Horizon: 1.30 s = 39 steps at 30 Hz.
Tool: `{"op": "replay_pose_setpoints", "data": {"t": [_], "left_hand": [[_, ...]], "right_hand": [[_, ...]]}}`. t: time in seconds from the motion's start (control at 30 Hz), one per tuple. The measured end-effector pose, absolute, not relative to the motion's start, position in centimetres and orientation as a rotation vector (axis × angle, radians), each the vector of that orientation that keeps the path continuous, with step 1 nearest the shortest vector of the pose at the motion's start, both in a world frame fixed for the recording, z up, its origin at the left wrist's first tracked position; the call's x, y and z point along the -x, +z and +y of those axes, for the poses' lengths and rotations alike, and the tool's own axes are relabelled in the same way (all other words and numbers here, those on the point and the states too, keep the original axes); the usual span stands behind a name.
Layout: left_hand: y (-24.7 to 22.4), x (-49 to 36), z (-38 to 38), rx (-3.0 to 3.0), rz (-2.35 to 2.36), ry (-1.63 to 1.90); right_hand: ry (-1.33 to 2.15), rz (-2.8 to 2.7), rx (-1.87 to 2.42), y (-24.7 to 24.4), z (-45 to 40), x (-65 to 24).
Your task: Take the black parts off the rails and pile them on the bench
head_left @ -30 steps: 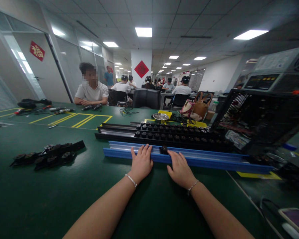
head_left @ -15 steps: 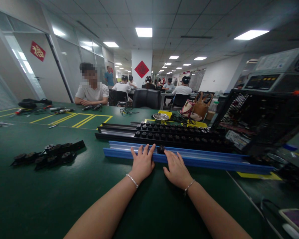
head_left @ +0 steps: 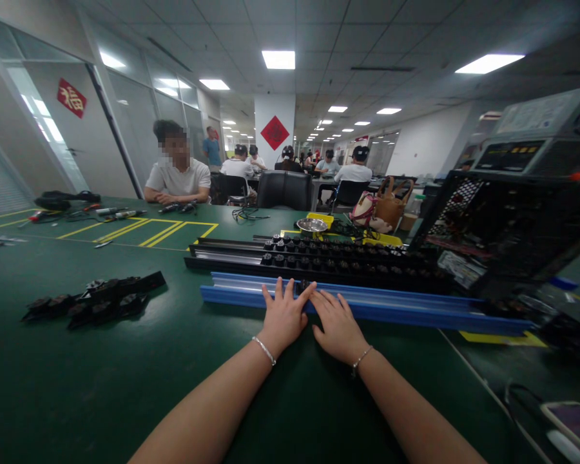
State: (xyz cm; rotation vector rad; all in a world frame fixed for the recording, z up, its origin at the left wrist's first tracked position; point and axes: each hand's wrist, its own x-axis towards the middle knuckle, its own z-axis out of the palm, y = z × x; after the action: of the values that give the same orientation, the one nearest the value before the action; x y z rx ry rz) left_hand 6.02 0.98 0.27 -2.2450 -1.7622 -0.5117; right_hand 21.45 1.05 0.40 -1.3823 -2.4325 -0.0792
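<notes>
Black piece (head_left: 301, 284) farther left, hands (head_left: 285, 318) closer

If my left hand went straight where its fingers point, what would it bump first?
Probably the nearest black rail behind the blue rail, unless your left hand catches the blue one's back edge; depth is unclear.

A silvery bangle (head_left: 264, 351) rings the left wrist (head_left: 272, 343), just past six o'clock; a thin silvery chain bracelet (head_left: 362, 359) circles the right wrist (head_left: 359, 349), near five o'clock.

glossy blue rail (head_left: 401, 310), shiny metal dish (head_left: 312, 225)
</notes>
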Motion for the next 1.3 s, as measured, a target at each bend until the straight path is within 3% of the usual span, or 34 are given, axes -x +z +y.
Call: {"op": "replay_pose_setpoints", "data": {"t": [0.23,0.53,1.3], "left_hand": [[0.1,-6.6,1.0,2.250,-1.766,-0.455],[-0.1,-6.4,1.0,2.267,-1.732,-0.498],[0.1,-5.8,0.6,2.130,-1.856,-0.510]], "right_hand": [[-0.132,-2.437,1.341,0.1,1.5,-22.2],[-0.325,-2.127,1.623,-0.6,3.0,-25.3],[-0.343,-2.162,1.608,-0.6,3.1,-25.8]]}}
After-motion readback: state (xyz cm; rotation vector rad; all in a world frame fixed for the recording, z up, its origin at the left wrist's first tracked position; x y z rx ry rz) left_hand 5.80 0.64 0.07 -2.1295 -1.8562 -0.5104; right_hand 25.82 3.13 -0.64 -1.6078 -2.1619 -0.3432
